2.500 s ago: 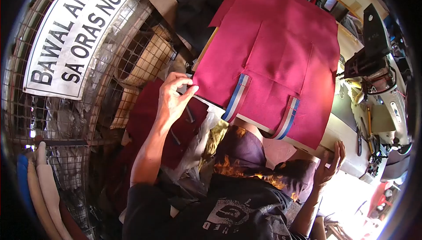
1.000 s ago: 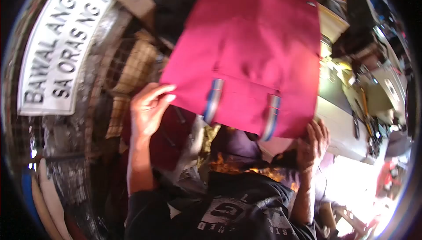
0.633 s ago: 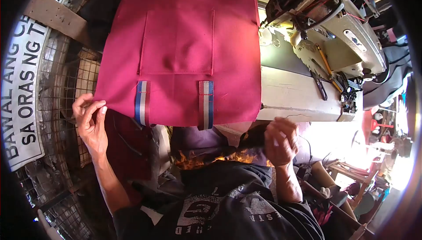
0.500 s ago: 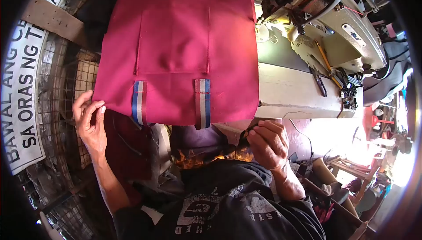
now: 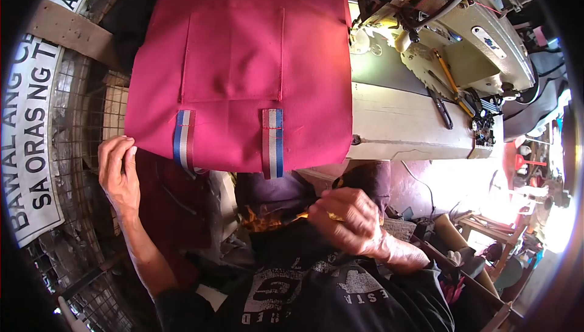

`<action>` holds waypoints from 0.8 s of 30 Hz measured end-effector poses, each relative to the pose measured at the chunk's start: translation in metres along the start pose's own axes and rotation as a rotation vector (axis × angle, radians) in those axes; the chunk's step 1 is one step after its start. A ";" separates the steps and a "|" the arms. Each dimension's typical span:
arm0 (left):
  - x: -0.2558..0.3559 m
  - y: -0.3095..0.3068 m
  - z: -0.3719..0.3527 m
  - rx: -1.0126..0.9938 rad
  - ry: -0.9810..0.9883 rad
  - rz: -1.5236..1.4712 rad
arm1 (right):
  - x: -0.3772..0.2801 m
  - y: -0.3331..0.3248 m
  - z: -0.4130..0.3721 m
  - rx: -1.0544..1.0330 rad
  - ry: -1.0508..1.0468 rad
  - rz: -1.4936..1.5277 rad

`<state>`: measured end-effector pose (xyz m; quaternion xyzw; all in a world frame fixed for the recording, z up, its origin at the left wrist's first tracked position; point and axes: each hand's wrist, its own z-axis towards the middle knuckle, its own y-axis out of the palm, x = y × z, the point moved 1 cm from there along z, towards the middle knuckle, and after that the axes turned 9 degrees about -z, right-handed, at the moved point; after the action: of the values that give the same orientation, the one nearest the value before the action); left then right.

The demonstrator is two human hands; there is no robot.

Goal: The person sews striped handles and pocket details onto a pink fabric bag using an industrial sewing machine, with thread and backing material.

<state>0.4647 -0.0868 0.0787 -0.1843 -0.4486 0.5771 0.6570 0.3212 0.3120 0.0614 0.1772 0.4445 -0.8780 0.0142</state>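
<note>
A maroon fabric panel [image 5: 231,58], with a stitched rectangular patch and two striped webbing straps, lies spread before me. The straps, a left one [image 5: 184,137] and a right one [image 5: 273,143], are sewn near its lower edge in blue, white and red-brown. My left hand [image 5: 120,177] pinches the panel's lower left corner between thumb and fingers. Below the lower right edge, apart from the cloth, my right hand [image 5: 348,219] is curled in front of my chest and blurred by motion. Whatever its fingers hold is hidden.
A sewing machine [image 5: 480,40] stands at the right on a pale table [image 5: 401,122]. Near its base lie an orange-handled tool [image 5: 446,70] and a dark cutter-like tool [image 5: 441,108]. Wire mesh and lettered signs [image 5: 36,143] line the left side.
My right hand has moved down and left, away from the panel's lower right corner towards my chest. The panel and my left hand have shifted slightly left.
</note>
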 end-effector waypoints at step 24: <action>0.001 -0.028 0.019 -0.085 -0.009 0.023 | 0.017 0.061 -0.045 0.445 1.009 1.142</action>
<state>0.4662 -0.0987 0.1097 -0.2145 -0.4734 0.5659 0.6401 0.3301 0.3129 -0.0157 0.7528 0.0518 -0.6169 0.2236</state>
